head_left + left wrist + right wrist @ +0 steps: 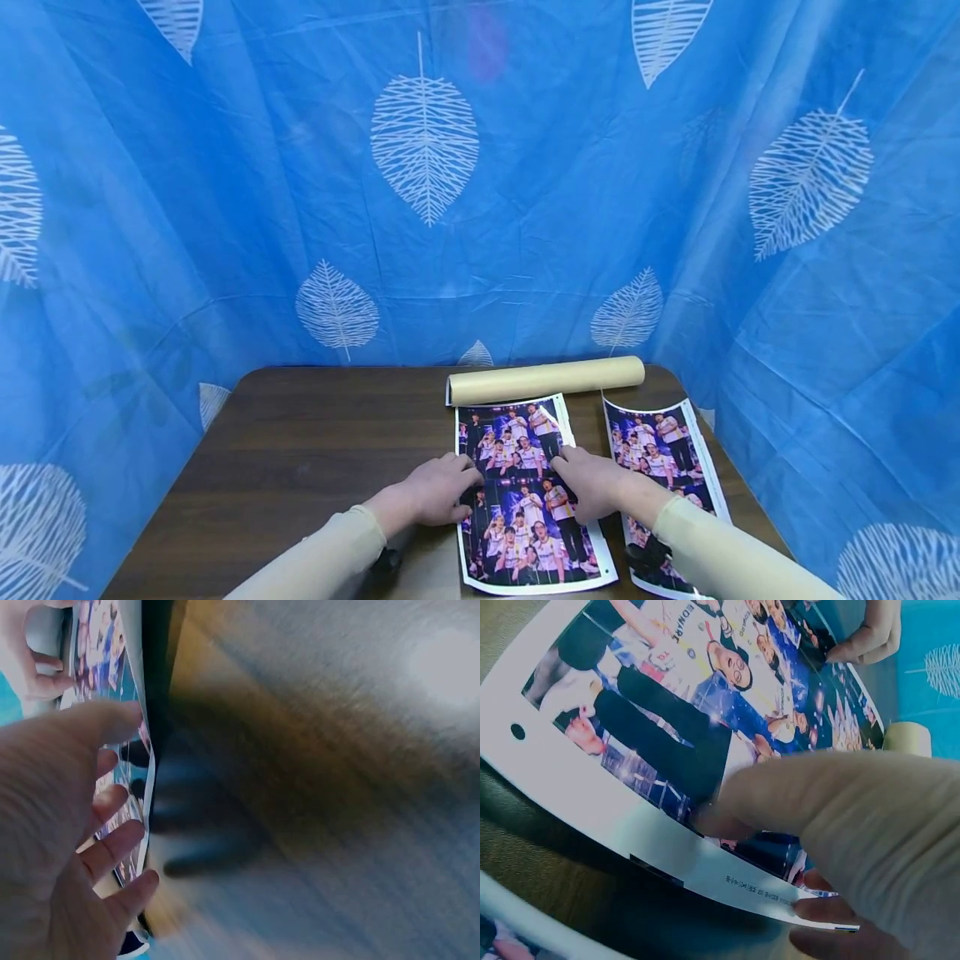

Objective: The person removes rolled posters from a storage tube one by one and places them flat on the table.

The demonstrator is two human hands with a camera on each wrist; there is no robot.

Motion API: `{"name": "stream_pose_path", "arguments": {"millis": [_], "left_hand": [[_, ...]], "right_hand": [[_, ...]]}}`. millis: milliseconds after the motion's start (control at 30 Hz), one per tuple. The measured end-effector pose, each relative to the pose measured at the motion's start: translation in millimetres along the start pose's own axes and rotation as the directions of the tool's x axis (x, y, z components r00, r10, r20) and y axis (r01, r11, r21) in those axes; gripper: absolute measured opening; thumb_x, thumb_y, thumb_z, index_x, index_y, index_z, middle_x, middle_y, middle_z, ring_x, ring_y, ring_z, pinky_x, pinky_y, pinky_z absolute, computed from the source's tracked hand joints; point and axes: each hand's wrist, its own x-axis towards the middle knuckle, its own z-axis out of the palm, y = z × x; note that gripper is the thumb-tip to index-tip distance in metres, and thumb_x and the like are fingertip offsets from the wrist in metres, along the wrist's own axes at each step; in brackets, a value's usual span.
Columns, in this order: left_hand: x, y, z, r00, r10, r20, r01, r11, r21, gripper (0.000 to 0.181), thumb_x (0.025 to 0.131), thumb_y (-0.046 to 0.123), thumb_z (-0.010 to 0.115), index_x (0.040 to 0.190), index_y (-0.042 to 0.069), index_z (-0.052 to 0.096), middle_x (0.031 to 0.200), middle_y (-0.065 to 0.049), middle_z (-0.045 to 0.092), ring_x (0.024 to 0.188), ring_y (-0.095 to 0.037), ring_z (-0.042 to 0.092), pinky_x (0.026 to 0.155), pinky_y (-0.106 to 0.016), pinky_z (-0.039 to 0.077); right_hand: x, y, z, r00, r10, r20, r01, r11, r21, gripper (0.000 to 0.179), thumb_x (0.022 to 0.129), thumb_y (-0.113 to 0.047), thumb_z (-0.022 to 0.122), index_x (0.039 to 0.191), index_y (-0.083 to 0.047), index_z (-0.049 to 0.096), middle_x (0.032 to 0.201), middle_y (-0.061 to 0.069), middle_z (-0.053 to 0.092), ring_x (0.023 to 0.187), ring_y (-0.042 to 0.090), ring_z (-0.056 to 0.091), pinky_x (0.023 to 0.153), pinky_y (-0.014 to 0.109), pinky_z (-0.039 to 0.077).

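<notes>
A printed photo sheet [521, 492] lies on the table, bearing two group pictures one above the other inside a white border. My left hand [442, 487] is at its left edge. In the left wrist view, that hand's thumb [120, 720] meets the edge and the fingers [112, 851] are spread and loosely bent. On the opposite edge rests my right hand [596, 483]. Its thumb [724, 814] lies on the printed face in the right wrist view, and its other fingers touch the white border, partly hidden by the hand. The sheet's edges curve up slightly.
A second, similar photo sheet [652, 450] lies to the right, partly under my right forearm. Behind the first sheet is a rolled-up tan sheet [547, 379]. Brown wooden table [300, 467] extends leftward; a blue leaf-patterned curtain [525, 208] surrounds it.
</notes>
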Motion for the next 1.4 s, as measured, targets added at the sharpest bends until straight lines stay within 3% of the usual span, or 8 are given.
{"name": "stream_pose_path", "arguments": {"millis": [100,267,433,567,800,1033,1200,1400], "left_hand": [[-6.0,3.7,4.7,1.0,-0.015,0.01,0.015,1.0,0.022,0.06,0.082,0.054,0.077,0.132,0.023,0.063,0.129,0.0,0.055,0.114,-0.018,0.053,0.097,-0.036,0.051],[-18.1,17.9,6.8,0.997,-0.019,0.071,0.01,0.992,0.127,0.106,0.067,0.081,0.074,0.148,0.016,0.051,0.15,-0.005,0.047,0.133,-0.026,0.047,0.11,-0.04,0.043],[-22.1,28.9,8.8,0.987,-0.064,0.147,0.033,0.978,0.205,0.127,0.061,0.092,0.067,0.159,0.016,0.036,0.163,-0.002,0.034,0.145,-0.026,0.036,0.116,-0.045,0.035],[-21.5,28.4,16.3,0.985,-0.069,0.158,0.028,0.968,0.248,0.134,0.058,0.097,0.061,0.161,0.018,0.031,0.167,-0.001,0.028,0.148,-0.026,0.033,0.116,-0.049,0.034],[-22.6,28.2,25.4,0.989,-0.08,0.128,0.041,0.958,0.282,0.137,0.054,0.101,0.059,0.162,0.02,0.031,0.167,0.001,0.027,0.148,-0.024,0.032,0.116,-0.049,0.035],[-24.0,29.5,22.9,0.988,-0.081,0.133,0.04,0.958,0.285,0.138,0.054,0.101,0.058,0.162,0.019,0.03,0.167,0.0,0.027,0.148,-0.025,0.032,0.116,-0.05,0.035],[-25.1,31.5,18.6,0.984,-0.092,0.15,0.047,0.96,0.275,0.137,0.055,0.1,0.06,0.162,0.019,0.029,0.167,0.0,0.026,0.148,-0.025,0.031,0.116,-0.05,0.034],[-25.9,29.4,18.7,0.987,-0.082,0.14,0.041,0.961,0.273,0.137,0.056,0.101,0.057,0.162,0.019,0.029,0.168,-0.001,0.025,0.149,-0.025,0.03,0.117,-0.05,0.033]], "right_hand": [[-9.3,-4.8,1.0,0.999,-0.005,0.051,0.006,1.0,-0.025,0.101,0.061,-0.033,0.099,0.147,-0.011,0.049,0.141,0.011,0.048,0.124,0.027,0.053,0.094,0.044,0.054],[-24.2,-11.7,7.1,0.995,0.006,0.102,0.002,0.997,-0.079,0.133,0.049,-0.048,0.102,0.159,-0.013,0.036,0.156,0.015,0.035,0.139,0.034,0.043,0.11,0.045,0.044],[-27.1,-12.0,10.1,0.992,0.027,0.127,-0.008,0.99,-0.141,0.144,0.044,-0.056,0.1,0.162,-0.015,0.028,0.163,0.015,0.027,0.148,0.037,0.031,0.118,0.048,0.033],[-26.1,-14.4,11.2,0.986,0.042,0.16,-0.008,0.978,-0.208,0.148,0.043,-0.062,0.098,0.162,-0.016,0.025,0.166,0.014,0.023,0.151,0.036,0.026,0.121,0.048,0.028],[-24.5,-15.2,13.5,0.983,0.054,0.175,-0.012,0.973,-0.232,0.151,0.041,-0.065,0.096,0.163,-0.017,0.022,0.167,0.014,0.021,0.151,0.037,0.024,0.123,0.049,0.023],[-22.2,-13.0,13.7,0.984,0.031,0.177,0.016,0.966,-0.259,0.149,0.042,-0.07,0.094,0.163,-0.017,0.025,0.167,0.014,0.023,0.151,0.036,0.026,0.123,0.049,0.021],[-23.4,-15.7,12.7,0.989,-0.004,0.149,0.054,0.941,-0.334,0.15,0.039,-0.075,0.092,0.161,-0.013,0.029,0.164,0.016,0.029,0.149,0.036,0.03,0.123,0.048,0.022],[-23.7,-19.7,10.6,0.992,0.004,0.128,0.046,0.924,-0.379,0.151,0.037,-0.076,0.091,0.16,-0.012,0.032,0.162,0.017,0.032,0.147,0.037,0.033,0.122,0.047,0.024]]}}
